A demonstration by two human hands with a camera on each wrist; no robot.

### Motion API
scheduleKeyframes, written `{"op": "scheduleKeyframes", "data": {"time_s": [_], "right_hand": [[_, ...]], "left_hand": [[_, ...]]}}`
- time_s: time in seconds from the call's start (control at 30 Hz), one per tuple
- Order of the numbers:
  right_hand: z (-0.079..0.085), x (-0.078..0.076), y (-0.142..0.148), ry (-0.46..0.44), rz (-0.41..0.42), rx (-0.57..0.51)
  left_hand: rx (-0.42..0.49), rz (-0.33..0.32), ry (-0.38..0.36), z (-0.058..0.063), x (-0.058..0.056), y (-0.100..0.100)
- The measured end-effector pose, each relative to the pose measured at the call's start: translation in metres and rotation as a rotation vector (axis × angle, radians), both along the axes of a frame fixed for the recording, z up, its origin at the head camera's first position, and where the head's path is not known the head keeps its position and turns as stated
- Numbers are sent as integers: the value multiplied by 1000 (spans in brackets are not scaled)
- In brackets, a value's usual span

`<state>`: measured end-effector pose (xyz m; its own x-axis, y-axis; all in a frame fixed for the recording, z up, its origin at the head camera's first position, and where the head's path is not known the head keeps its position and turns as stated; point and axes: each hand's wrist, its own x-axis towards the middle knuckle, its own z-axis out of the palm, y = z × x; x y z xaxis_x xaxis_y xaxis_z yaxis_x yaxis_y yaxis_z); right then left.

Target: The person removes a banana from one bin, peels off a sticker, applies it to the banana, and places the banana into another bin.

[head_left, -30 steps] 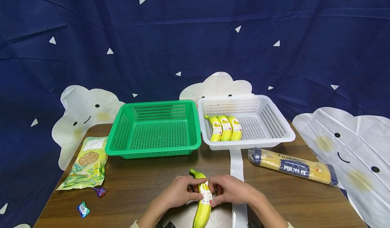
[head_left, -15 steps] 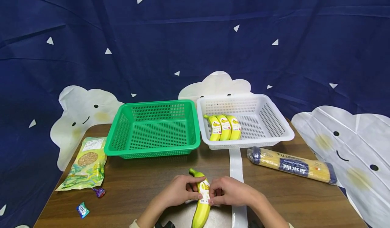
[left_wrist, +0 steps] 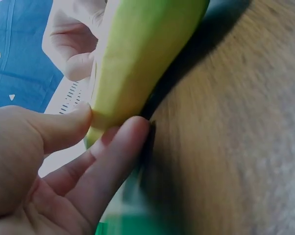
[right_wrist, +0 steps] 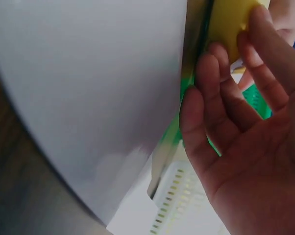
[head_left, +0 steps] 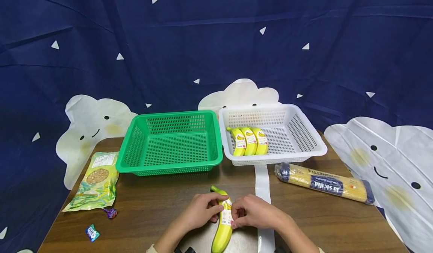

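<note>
A yellow banana [head_left: 221, 238] with a green stem and a white printed label [head_left: 226, 218] lies in front of me, its stem pointing away. My left hand [head_left: 199, 209] holds its upper part from the left; in the left wrist view the thumb [left_wrist: 69, 128] is on one side and the fingers [left_wrist: 115, 156] on the other. From the right, my right hand [head_left: 255, 212] has thumb and forefinger pinched at the label's right edge on the banana. Its remaining fingers are curled in the right wrist view. Whether the pinch takes in the label's edge is hidden.
Behind stand a green basket [head_left: 169, 169] and a white basket [head_left: 280, 159] with three labelled bananas [head_left: 250, 142] at its left. A spaghetti pack [head_left: 324, 183] lies right. At left are a yellow-green bag [head_left: 94, 181] and two small wrapped sweets [head_left: 92, 233]. White tape [head_left: 262, 185] runs along the table.
My left thumb has slid a little up the label, away from me. The banana's near end has swung slightly left. My right hand stays at the label's right edge.
</note>
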<state>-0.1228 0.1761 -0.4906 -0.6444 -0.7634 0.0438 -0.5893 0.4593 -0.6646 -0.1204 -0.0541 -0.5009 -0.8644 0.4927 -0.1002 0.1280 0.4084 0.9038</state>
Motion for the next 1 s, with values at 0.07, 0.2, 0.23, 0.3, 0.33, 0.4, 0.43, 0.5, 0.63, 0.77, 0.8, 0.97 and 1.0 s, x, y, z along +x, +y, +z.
{"op": "scheduleKeyframes", "data": {"time_s": [0.07, 0.2, 0.23, 0.3, 0.33, 0.4, 0.43, 0.5, 0.63, 0.77, 0.8, 0.97, 1.0], "right_hand": [[0, -1, 0, 8, -4, 8], [-1, -2, 0, -10, -11, 27], [-1, -2, 1, -17, -11, 30], [-2, -2, 1, -33, -13, 33], [-2, -3, 1, -34, -13, 32], [-2, -3, 2, -32, -12, 24], [-3, -3, 2, -23, -11, 18], [-3, -4, 3, 3, -9, 5], [-3, -5, 5, 30, -9, -11], [-4, -5, 6, -25, -18, 0], [-5, -5, 6, -42, -16, 7], [-2, -11, 7, -116, 7, 42], [-1, -12, 7, -123, 13, 46]], "left_hand": [[16, 8, -10, -1, 0, 0], [43, 20, -18, -4, -1, 1], [45, 22, -21, -5, -1, 1], [52, 24, -25, -6, 0, 2], [53, 25, -27, -6, 0, 2], [52, 26, -25, -7, 0, 2], [51, 27, -24, -7, 0, 2], [54, 32, -27, -7, 0, 2], [81, 38, -57, -9, 0, 0], [101, 28, -66, -10, 1, -1], [101, 24, -62, -11, 1, -1], [110, 4, -47, -9, -1, 0], [107, 3, -45, -9, -2, 0]]}}
